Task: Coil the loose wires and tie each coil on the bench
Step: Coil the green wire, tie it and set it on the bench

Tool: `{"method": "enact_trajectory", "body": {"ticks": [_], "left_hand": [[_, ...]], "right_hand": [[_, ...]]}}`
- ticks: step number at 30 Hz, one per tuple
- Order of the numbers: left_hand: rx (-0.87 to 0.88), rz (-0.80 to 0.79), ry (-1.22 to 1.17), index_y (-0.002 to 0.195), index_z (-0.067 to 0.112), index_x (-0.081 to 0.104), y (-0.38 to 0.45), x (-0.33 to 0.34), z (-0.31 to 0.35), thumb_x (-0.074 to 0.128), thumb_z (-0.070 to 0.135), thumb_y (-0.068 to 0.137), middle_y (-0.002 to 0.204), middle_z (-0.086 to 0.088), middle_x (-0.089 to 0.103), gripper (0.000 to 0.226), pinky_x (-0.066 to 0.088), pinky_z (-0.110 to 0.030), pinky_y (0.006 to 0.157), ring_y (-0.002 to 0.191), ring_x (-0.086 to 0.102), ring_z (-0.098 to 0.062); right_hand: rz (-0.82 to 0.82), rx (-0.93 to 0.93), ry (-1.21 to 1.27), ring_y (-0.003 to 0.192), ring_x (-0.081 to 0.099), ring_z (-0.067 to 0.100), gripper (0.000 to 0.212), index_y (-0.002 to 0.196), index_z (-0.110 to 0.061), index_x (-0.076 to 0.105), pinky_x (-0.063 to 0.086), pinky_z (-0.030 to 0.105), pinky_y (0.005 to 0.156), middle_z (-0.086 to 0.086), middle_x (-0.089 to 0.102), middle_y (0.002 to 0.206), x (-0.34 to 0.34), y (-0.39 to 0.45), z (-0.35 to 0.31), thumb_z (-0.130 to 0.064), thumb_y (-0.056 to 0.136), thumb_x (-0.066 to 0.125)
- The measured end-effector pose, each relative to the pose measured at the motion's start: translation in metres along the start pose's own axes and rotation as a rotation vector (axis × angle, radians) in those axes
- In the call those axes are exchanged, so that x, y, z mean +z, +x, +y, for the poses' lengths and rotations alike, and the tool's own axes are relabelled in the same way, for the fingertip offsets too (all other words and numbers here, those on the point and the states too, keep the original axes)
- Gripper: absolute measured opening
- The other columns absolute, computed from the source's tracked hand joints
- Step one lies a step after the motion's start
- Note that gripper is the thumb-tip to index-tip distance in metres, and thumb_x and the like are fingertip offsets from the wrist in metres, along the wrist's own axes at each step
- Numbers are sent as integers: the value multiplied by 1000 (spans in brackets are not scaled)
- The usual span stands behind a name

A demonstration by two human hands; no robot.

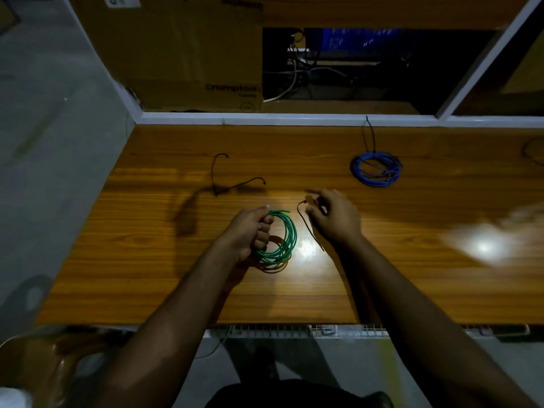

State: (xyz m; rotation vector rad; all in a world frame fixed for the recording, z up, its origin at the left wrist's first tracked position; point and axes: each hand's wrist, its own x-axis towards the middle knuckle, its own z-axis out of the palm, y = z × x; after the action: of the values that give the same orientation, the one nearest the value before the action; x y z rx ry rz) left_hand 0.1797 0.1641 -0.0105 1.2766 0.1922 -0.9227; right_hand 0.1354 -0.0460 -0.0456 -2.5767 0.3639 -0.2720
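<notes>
The blue coil [376,169] lay already tied at the far right of the bench [147,231], while the left hand [245,231] gripped the green coil [281,238] (not yet tied) and the right hand [334,216] pinched a black tie [309,226] beside it, another tie [232,184] waiting farther back.

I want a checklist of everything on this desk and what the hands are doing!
Surface: glossy wooden bench top, with bright light glare.
Job's things: coiled green wire gripped by left hand; thin black tie pinched by right hand; coiled blue wire lying far right, a black tie on it.
Clutter: spare bent black tie lying loose far left.
Grippers: both hands holding things.
Cables: tangled white and black cables behind the bench.
Surroundings: brown cardboard box; white frame rail.
</notes>
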Motion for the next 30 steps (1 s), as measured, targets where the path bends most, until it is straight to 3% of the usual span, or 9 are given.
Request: {"method": "enact_trajectory", "body": {"ticks": [4,7,10,15,20,22,27,30], "left_hand": [[36,9,41,66,18,39,-10,14,-2,37,34,105,46,10,25,42,10,-13,36,33,17,-2],[72,0,93,65,19,39,-19,26,-5,39,33,104,46,10,25,41,11,-13,35,34,17,-3],[136,53,178,64,20,43,-29,40,-3,42,36,102,48,9,28,41,15,-16,37,37,20,-7],[292,208,295,66,13,48,-44,83,2,43,42,103,49,4,30,47,17,-22,44,39,22,-12],[353,161,287,92,14,50,-54,129,4,41,29,105,56,2,31,22,18,-21,43,41,25,-10],[363,150,296,106,12,52,-59,147,3,40,24,105,58,2,32,17,20,-18,40,41,26,-9],[378,101,310,108,12,51,-65,194,-4,40,21,104,57,2,30,15,20,-15,39,37,23,-8],[379,90,322,110,12,51,-68,222,-10,40,20,104,56,2,31,15,20,-15,39,35,24,-7]], "right_hand": [[-49,-40,-62,83,54,9,14,101,-39,66,51,33,68,-11,54,94,0,19,-16,-46,89,62],[-88,-48,60,83,57,12,6,87,-31,64,52,36,71,-8,59,90,-7,19,-15,-33,92,62],[-155,-42,148,85,59,10,9,87,-24,64,53,36,81,-7,65,88,-29,21,-9,-22,95,62],[-55,-30,69,83,64,17,11,90,-12,67,53,31,75,3,67,86,-79,23,6,-22,95,65],[-35,-67,21,98,66,18,16,102,-6,73,52,31,91,9,72,102,-130,21,24,-18,95,64],[-61,-74,-6,95,64,14,14,101,-7,72,47,25,88,8,72,103,-149,16,35,-14,95,63],[-104,-10,-58,100,63,16,19,113,-9,67,52,28,84,8,67,111,-192,6,65,-13,95,61],[-123,35,-94,100,64,17,17,110,-10,67,54,31,86,7,68,110,-211,-2,87,-11,93,63]]}}
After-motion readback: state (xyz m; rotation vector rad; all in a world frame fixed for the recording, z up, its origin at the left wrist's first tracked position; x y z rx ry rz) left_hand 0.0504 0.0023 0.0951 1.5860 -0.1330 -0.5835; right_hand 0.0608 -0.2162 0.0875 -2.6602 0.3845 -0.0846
